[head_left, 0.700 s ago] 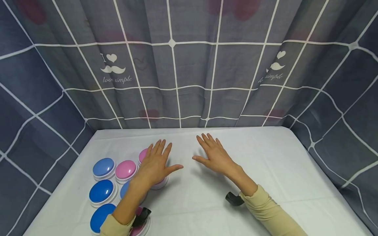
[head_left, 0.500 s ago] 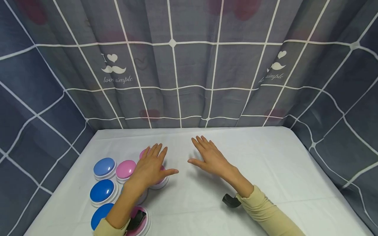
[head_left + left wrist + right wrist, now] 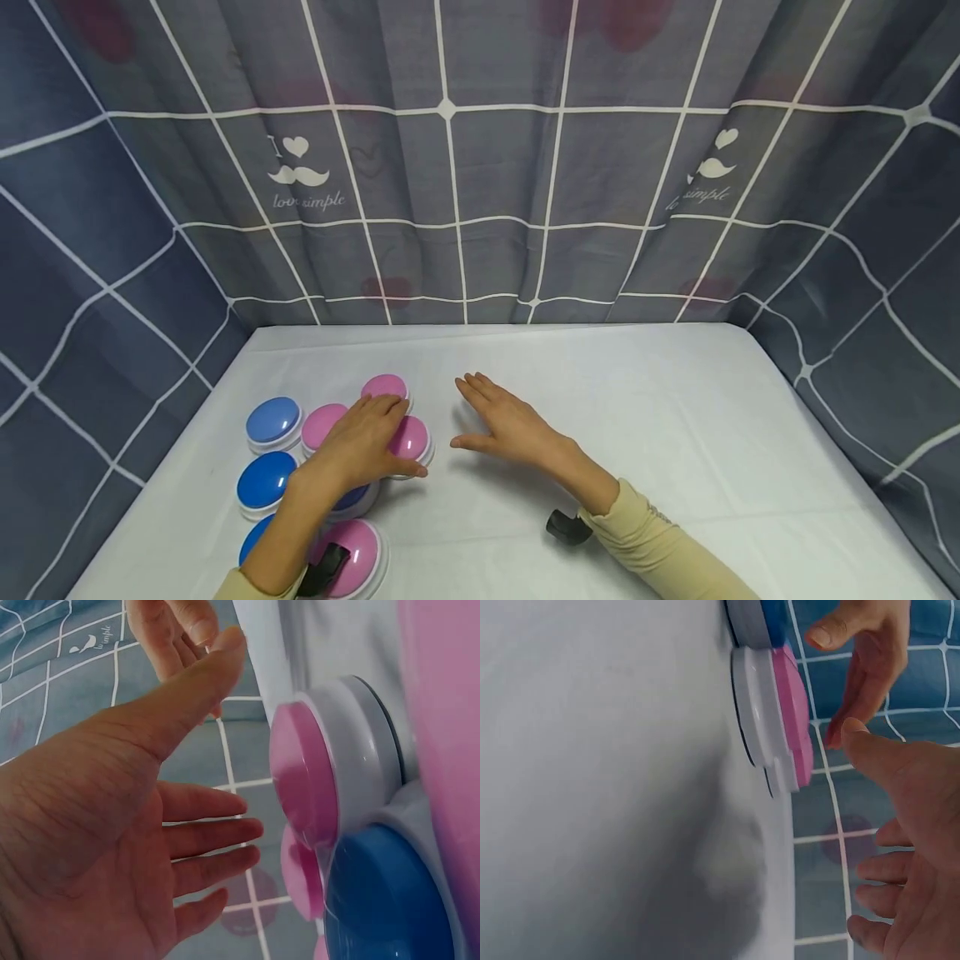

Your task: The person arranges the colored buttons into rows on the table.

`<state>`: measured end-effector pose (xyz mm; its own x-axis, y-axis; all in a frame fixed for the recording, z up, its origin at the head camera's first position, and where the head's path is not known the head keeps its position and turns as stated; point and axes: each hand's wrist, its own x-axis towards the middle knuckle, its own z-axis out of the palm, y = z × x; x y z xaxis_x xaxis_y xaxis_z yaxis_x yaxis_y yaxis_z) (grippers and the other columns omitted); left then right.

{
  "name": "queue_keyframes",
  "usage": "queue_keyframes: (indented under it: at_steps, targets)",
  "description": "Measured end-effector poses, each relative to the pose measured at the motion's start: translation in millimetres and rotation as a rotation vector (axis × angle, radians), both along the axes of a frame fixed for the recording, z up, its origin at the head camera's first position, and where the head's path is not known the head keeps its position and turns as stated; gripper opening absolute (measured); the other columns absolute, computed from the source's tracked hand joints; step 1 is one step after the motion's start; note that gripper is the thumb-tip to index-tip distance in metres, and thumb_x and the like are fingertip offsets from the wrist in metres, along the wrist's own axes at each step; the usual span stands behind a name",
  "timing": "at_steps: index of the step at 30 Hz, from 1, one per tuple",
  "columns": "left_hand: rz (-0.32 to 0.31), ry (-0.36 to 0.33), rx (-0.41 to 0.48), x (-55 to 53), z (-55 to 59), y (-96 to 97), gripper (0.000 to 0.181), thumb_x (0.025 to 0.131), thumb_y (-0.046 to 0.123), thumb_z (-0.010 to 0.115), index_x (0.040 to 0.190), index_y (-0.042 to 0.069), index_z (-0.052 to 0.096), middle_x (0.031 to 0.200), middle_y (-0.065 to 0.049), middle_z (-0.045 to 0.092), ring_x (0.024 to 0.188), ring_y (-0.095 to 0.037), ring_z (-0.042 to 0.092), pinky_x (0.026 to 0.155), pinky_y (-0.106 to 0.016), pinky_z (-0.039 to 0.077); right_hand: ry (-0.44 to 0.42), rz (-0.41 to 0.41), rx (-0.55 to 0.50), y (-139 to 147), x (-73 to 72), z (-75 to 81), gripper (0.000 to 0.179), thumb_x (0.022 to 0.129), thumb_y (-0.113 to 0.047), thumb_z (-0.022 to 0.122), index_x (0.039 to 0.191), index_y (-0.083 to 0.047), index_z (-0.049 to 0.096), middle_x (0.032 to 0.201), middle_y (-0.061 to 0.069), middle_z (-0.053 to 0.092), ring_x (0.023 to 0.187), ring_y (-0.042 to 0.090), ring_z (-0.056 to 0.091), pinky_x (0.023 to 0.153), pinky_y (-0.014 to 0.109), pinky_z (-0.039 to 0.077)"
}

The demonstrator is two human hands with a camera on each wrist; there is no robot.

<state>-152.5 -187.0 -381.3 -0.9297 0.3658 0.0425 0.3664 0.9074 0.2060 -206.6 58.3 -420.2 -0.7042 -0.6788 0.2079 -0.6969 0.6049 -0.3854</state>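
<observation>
Several round, dome-topped push buttons with white bases stand grouped on the left of the table, some pink and some blue. My left hand (image 3: 358,446) hovers over the group, fingers extended and thumb out to the right. It is nearest the right-hand pink button (image 3: 412,438); in the left wrist view a gap shows between the palm and the buttons. Under my left forearm, a blue button (image 3: 352,497) is partly hidden, and a front pink button (image 3: 358,554) shows beside the wrist. My right hand (image 3: 512,427) is held above the white cloth, fingers straight, holding nothing.
A white cloth covers the table (image 3: 637,400). A dark grey curtain (image 3: 495,183) with white grid lines encloses the back and sides. Black wrist straps (image 3: 567,527) sit at both sleeves. At the left edge of the group stands a light blue button (image 3: 273,418).
Both hands have moved toward the person and to the left, coming lower in the head view. The far and right-hand pink buttons are more exposed now. The head view has shifted slightly.
</observation>
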Motion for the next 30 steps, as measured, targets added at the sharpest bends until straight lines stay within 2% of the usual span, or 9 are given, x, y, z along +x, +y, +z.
queue_keyframes:
  at_steps: [7,15,19,26,30]
  targets:
    - [-0.003,-0.045,-0.023,-2.2,-0.2,-4.8,0.091,0.063,0.046,0.092,0.132,-0.004,0.058,0.13,-0.021,0.057,0.125,-0.042,0.049,0.106,-0.057,0.037,0.001,0.057,0.052,-18.3,5.6,-8.7,0.089,0.088,-0.051,0.071,0.153,-0.004,0.034,0.155,0.015,0.037,0.144,0.028,0.031,0.113,0.041,0.033]
    - [-0.042,-0.013,-0.078,-5.4,-1.9,-9.7,0.073,0.061,0.04,0.094,0.114,-0.003,0.064,0.1,-0.011,0.06,0.105,-0.034,0.057,0.099,-0.052,0.044,-0.027,0.103,0.082,-38.5,10.4,-16.4,0.09,0.086,-0.051,0.074,0.152,-0.003,0.035,0.154,0.014,0.039,0.142,0.027,0.035,0.11,0.041,0.037]
    - [-0.025,-0.044,-0.084,-6.0,-2.8,-11.2,0.068,0.061,0.037,0.095,0.109,0.0,0.065,0.096,-0.009,0.059,0.102,-0.033,0.058,0.098,-0.053,0.045,-0.043,0.105,0.081,-46.1,10.1,-21.9,0.089,0.085,-0.05,0.074,0.151,-0.003,0.037,0.152,0.013,0.041,0.141,0.025,0.037,0.11,0.038,0.038]
    - [0.047,-0.128,-0.095,-10.0,-6.5,-10.8,0.068,0.058,0.031,0.097,0.111,0.001,0.065,0.096,-0.009,0.061,0.095,-0.029,0.062,0.084,-0.049,0.054,-0.081,0.108,0.036,-58.8,7.8,-27.9,0.086,0.086,-0.046,0.075,0.15,-0.002,0.039,0.148,0.01,0.047,0.136,0.02,0.043,0.109,0.034,0.038]
    - [0.054,-0.14,-0.096,-10.4,-5.7,-10.7,0.066,0.059,0.03,0.097,0.11,0.002,0.065,0.094,-0.008,0.062,0.092,-0.027,0.062,0.081,-0.049,0.054,-0.084,0.119,0.002,-61.7,7.2,-28.9,0.083,0.085,-0.042,0.077,0.148,-0.002,0.041,0.143,0.008,0.053,0.129,0.017,0.051,0.105,0.031,0.042]
